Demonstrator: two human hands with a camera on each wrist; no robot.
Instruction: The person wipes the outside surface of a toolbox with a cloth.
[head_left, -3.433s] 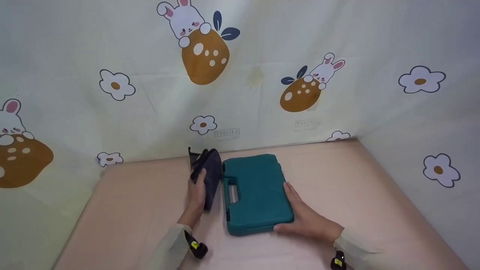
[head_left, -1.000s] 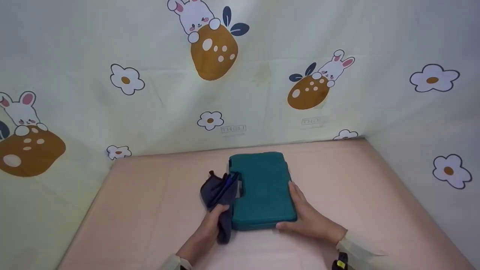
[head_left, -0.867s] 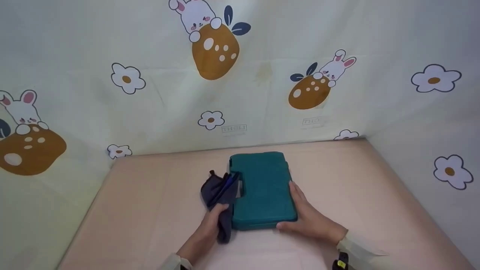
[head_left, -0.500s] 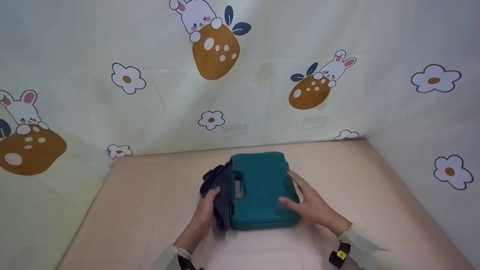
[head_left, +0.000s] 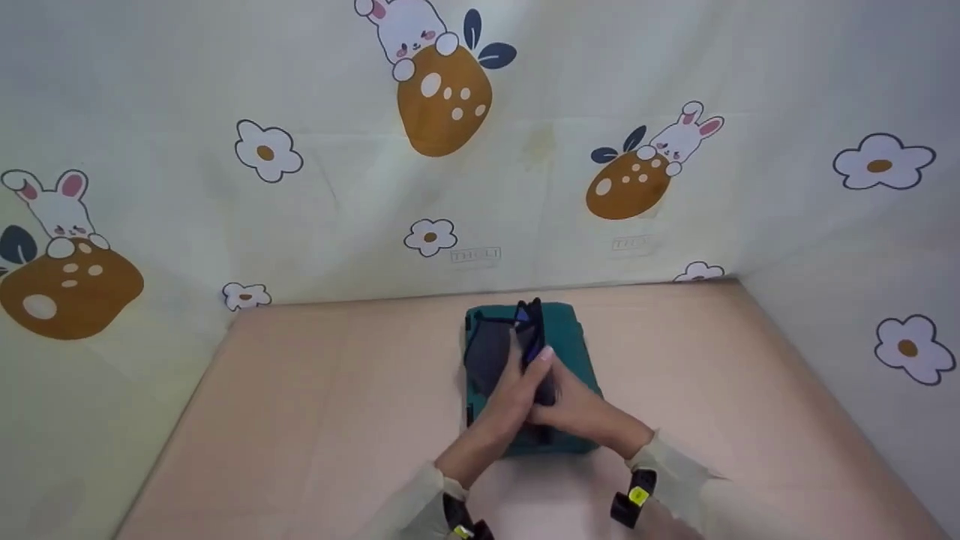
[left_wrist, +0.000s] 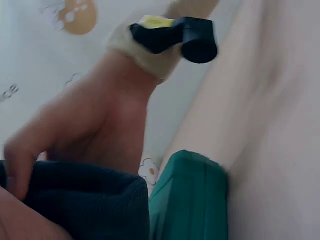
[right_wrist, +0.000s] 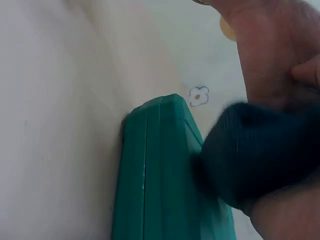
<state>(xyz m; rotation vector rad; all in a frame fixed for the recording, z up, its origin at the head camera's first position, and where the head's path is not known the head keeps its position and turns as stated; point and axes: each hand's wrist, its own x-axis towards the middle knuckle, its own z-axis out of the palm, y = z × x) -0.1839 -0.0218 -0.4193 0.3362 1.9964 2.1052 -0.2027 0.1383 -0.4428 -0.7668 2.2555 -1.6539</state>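
A dark navy cloth (head_left: 489,356), bunched in folds with a bit of brighter blue showing, is held above the teal hard case (head_left: 566,337). My left hand (head_left: 504,397) grips it from the left, thumb pointing up. From the other side, my right hand (head_left: 577,409) holds the same cloth, so the hands meet over the case. In the left wrist view, the right hand's fingers curl over the cloth's edge (left_wrist: 95,200). The case lies flat beneath; cloth and hands cover its handle. The right wrist view shows the case's side seam (right_wrist: 146,175) and the cloth blurred.
The pink-beige tabletop (head_left: 322,397) spreads around the case. Pale curtains (head_left: 337,195) printed with rabbits and flowers rise at the back and both sides. A black wrist camera (head_left: 636,496) is strapped to the right wrist.
My left hand has brought the cloth from the case's left side to over its top. My right hand has let go of the case's right edge and moved left to grip the cloth.
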